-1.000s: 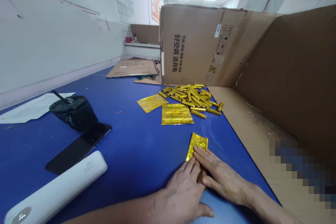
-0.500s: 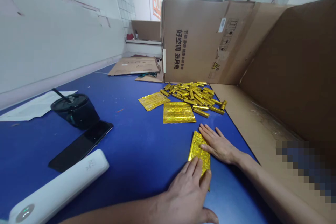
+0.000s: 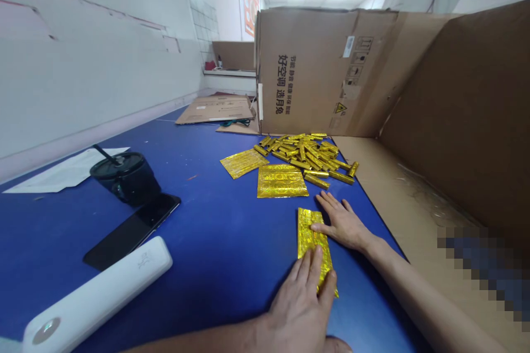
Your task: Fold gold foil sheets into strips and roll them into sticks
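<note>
A folded sheet of shiny gold foil paper (image 3: 307, 231) lies on the blue table in front of me. My left hand (image 3: 300, 298) rests over its near end, fingers stretched out and partly hiding it. Flat beside the sheet's right edge is my right hand (image 3: 344, 224), fingers spread, with only the thumb reaching onto the paper. Beyond the hands are two flat gold foil sheets, a nearer one (image 3: 283, 181) and a farther one (image 3: 244, 163). Behind them is a loose pile of rolled gold foil tubes (image 3: 313, 161).
Large cardboard walls (image 3: 314, 71) stand behind and to the right of the table (image 3: 215, 242). On the left are a dark lidded cup (image 3: 130, 179) with a straw, a black phone (image 3: 132, 231), a long white device (image 3: 99, 292) and white paper (image 3: 62, 171). Flattened cardboard (image 3: 215, 109) lies at the back.
The folded sheet has turned slightly, its far end swinging left. My right hand's fingers are spread wider beside it. The whole view has shifted a little.
</note>
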`<state>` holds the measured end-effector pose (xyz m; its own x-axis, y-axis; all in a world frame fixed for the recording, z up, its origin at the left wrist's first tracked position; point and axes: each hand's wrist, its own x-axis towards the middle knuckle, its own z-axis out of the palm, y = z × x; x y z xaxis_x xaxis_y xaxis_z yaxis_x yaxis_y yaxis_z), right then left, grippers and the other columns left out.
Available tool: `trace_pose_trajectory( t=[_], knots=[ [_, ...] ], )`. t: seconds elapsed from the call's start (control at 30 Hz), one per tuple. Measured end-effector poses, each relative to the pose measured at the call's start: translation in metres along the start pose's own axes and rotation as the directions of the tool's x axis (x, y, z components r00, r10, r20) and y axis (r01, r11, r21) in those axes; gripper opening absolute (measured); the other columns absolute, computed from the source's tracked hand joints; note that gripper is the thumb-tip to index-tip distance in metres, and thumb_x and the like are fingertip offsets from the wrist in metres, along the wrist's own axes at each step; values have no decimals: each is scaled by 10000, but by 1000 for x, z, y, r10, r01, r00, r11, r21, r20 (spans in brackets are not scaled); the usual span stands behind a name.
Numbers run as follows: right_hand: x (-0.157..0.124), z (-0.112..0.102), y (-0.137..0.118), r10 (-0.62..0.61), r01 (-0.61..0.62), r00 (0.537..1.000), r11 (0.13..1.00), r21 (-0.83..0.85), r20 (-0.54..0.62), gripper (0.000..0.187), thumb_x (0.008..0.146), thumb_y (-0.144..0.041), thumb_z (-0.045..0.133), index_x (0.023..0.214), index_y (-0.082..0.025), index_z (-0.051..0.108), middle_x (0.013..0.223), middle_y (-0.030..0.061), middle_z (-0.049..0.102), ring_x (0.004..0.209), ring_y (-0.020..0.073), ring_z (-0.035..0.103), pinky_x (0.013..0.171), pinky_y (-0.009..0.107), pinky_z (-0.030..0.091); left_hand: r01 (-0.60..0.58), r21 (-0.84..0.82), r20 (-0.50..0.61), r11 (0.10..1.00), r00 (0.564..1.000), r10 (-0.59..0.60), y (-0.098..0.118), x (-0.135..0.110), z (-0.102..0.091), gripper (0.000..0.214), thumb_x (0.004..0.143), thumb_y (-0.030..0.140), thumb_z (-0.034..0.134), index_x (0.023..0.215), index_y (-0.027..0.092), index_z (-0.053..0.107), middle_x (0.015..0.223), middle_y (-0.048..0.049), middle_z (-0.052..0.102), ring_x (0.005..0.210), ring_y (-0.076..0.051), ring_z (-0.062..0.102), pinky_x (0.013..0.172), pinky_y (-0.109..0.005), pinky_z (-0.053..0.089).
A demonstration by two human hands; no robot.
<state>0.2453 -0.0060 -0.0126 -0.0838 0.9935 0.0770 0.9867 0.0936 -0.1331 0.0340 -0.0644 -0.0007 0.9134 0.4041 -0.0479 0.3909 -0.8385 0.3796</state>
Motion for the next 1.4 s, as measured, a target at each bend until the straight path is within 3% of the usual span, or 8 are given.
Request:
trace_pose_trajectory(
  t=[0.13, 0.2, 0.3, 0.43, 0.57, 0.9, 1.23, 1.4],
  knots=[
    [-11, -9, -11, 45, -42, 990, 999, 30, -132, 663, 790, -545, 347, 1295, -119, 299, 1352, 153, 282, 1252, 260, 187, 969, 534, 167, 6, 22, 38, 1000, 999, -6, -1, 1, 1, 872, 697, 661, 375, 1319, 81, 183, 1371, -197, 7, 1245, -346, -18, 1003, -469, 124],
    [-22, -18, -23, -12, 28, 986, 995, 95, -165, 535, 843, -453, 313, 1261, -123, 362, 1322, 139, 350, 1239, 220, 239, 989, 477, 196, 0, 28, 33, 1000, 999, -1, 0, 2, -1, 880, 694, 666, 372, 1315, 70, 191, 1369, -206, 34, 1246, -346, -4, 1006, -465, 121],
    [-40, -27, -43, -187, 196, 980, 958, 209, -63, 410, 877, -364, 284, 1185, -166, 469, 1262, 92, 449, 1202, 167, 324, 1001, 387, 240, -11, 24, -12, 1000, 1000, 11, 1, 4, -2, 891, 693, 667, 367, 1318, 63, 174, 1369, -214, 73, 1247, -347, 36, 1009, -457, 122],
    [-51, -24, -51, -240, 216, 968, 948, 235, 78, 494, 861, -408, 313, 1247, -112, 402, 1326, 134, 338, 1226, 202, 271, 1006, 396, 233, -24, -8, -31, 1000, 999, 24, -1, 2, 1, 867, 693, 657, 384, 1314, 84, 192, 1357, -228, 136, 1242, -342, 101, 1008, -440, 141],
    [-50, -17, -42, -273, 241, 953, 946, 215, 134, 509, 871, -406, 285, 1295, -125, 313, 1363, 112, 259, 1256, 187, 183, 1026, 409, 161, -59, -35, -30, 998, 998, 57, -7, 0, 6, 847, 696, 624, 428, 1320, 108, 177, 1359, -233, 105, 1244, -341, 61, 1005, -445, 138],
    [-51, -20, -34, -300, 260, 936, 942, 213, 183, 501, 871, -385, 297, 1332, -213, 201, 1392, 62, 191, 1268, 186, 125, 1025, 452, 90, 9, -113, 26, 994, 1000, -6, -8, -8, -12, 776, 657, 514, 575, 1293, 204, 257, 1387, -164, 79, 1240, -339, 140, 974, -430, 250],
    [-51, -22, -32, -299, 252, 937, 937, 242, 181, 545, 846, -449, 330, 1331, -237, 198, 1388, 57, 204, 1265, 203, 141, 1019, 460, 98, -92, -16, 20, 996, 996, 92, -19, -14, -14, 737, 752, 575, 403, 1297, 108, 239, 1359, -168, 201, 1261, -240, 129, 1021, -347, 166],
    [-50, -23, -31, -305, 260, 933, 939, 227, 191, 571, 838, -475, 325, 1332, -221, 195, 1389, 64, 204, 1266, 196, 141, 1021, 453, 101, -122, -7, 37, 992, 992, 122, -23, -15, -19, 722, 736, 589, 414, 1285, 140, 279, 1354, -166, 217, 1257, -244, 144, 1016, -350, 173]
  ],
)
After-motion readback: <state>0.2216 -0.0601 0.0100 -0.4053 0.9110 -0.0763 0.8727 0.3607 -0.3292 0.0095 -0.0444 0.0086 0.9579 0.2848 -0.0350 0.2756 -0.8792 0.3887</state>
